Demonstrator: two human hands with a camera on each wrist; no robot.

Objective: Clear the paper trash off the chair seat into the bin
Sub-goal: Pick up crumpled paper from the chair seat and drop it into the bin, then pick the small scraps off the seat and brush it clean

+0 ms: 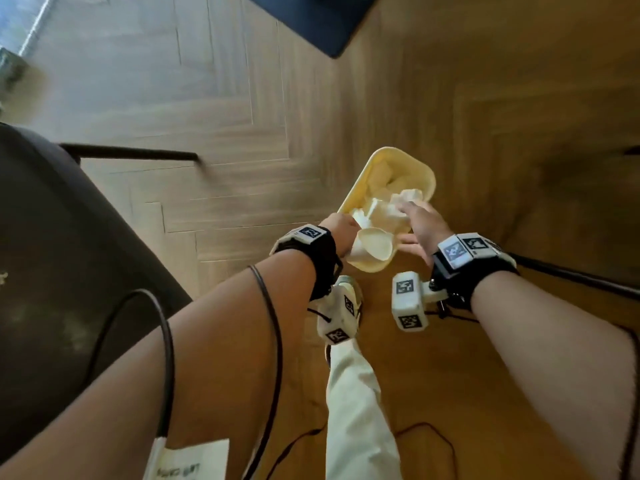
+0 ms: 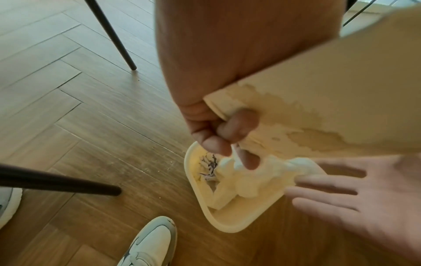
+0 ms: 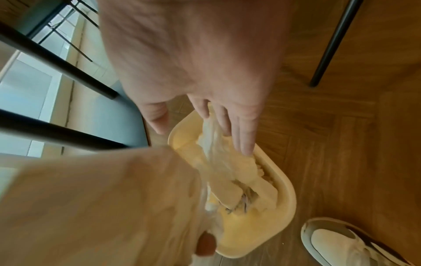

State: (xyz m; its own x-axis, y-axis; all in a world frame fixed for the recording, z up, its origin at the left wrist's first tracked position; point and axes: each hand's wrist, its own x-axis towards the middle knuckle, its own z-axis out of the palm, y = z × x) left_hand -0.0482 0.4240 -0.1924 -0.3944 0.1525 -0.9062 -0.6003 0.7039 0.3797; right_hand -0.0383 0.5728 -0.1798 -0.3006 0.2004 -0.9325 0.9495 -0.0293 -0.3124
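left hand (image 2: 212, 126) pinching paper cup (image 2: 330, 93) over bin (image 1: 360, 188); right hand (image 3: 205, 72) fingers spread; chair leg (image 2: 61, 183) beside.

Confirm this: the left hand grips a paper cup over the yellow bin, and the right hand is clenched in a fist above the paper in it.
One thing is wrong: the right hand is no fist. The right wrist view shows its fingers straight, spread over the crumpled paper in the yellow bin. The rest holds: the left hand grips the paper cup over the bin.
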